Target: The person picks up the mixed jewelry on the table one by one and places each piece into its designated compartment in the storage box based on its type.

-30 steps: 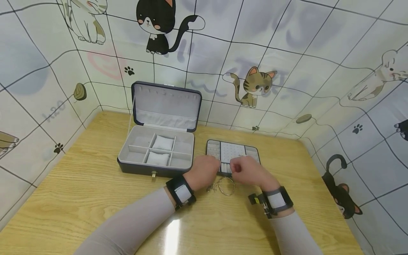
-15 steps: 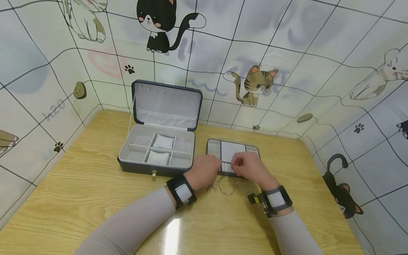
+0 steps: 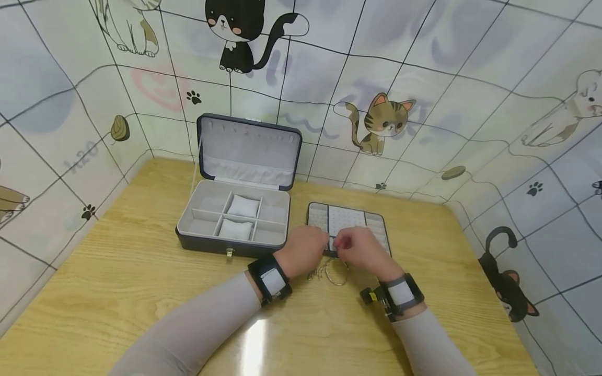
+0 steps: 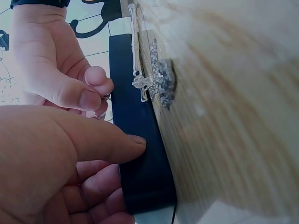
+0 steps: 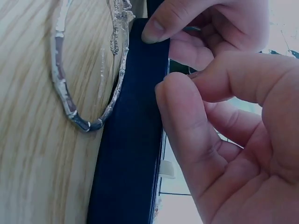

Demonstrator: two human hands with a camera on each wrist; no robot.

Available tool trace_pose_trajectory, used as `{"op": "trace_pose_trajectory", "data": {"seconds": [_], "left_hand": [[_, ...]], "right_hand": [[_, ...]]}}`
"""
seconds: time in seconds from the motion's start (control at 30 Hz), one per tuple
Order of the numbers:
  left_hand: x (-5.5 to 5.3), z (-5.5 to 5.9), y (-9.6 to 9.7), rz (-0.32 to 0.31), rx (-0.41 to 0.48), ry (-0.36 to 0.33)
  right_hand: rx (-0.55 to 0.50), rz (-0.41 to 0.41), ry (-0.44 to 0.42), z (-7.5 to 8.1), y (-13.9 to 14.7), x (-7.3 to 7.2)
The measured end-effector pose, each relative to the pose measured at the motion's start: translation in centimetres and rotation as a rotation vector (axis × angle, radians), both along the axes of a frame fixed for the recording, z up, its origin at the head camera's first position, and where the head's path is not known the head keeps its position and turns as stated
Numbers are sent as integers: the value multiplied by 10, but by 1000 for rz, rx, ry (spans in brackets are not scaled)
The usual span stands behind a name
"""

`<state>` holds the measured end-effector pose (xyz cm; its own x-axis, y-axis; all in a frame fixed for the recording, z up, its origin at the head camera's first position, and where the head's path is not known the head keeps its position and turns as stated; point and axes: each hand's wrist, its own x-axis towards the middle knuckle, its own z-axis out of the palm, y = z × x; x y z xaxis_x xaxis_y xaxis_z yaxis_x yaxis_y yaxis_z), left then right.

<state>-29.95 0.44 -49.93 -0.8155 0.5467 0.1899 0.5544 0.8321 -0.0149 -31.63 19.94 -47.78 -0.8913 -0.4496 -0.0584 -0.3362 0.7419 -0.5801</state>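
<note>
My left hand (image 3: 302, 251) grips the front left of a dark-blue jewelry tray (image 3: 347, 218), its thumb on the outer front wall in the left wrist view. Close beside it, over the tray's front edge, my right hand (image 3: 363, 251) pinches a small silvery ring (image 4: 99, 114) between thumb and forefinger. Fingers hide most of this ring. On the table just before the tray, a silver bangle (image 5: 60, 86) leans against its front wall. A small sparkly chain piece (image 4: 166, 84) lies next to the bangle.
To the left stands an open dark-blue jewelry box (image 3: 207, 243) with its lid raised; two white cushions (image 3: 236, 228) sit in its compartments. The wooden table (image 3: 324, 334) meets a cat-print cloth backdrop (image 3: 320, 94) behind and at both sides.
My right hand has shifted a little to the left, closer to my left hand. The left hand stays at the tray. The head view has tilted slightly.
</note>
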Motion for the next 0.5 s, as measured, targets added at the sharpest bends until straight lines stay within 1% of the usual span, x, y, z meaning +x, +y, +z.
{"op": "trace_pose_trajectory", "data": {"seconds": [0.17, 0.27, 0.37, 0.5], "left_hand": [[-2, 2, -1, 5, -2, 14], [-2, 3, -1, 5, 1, 18], [-2, 2, -2, -2, 1, 22], [-2, 1, -2, -8, 12, 5]], "right_hand": [[-7, 2, 22, 1, 0, -2], [-6, -14, 19, 2, 0, -2], [-16, -36, 2, 1, 1, -3], [-34, -64, -38, -1, 4, -4]]}}
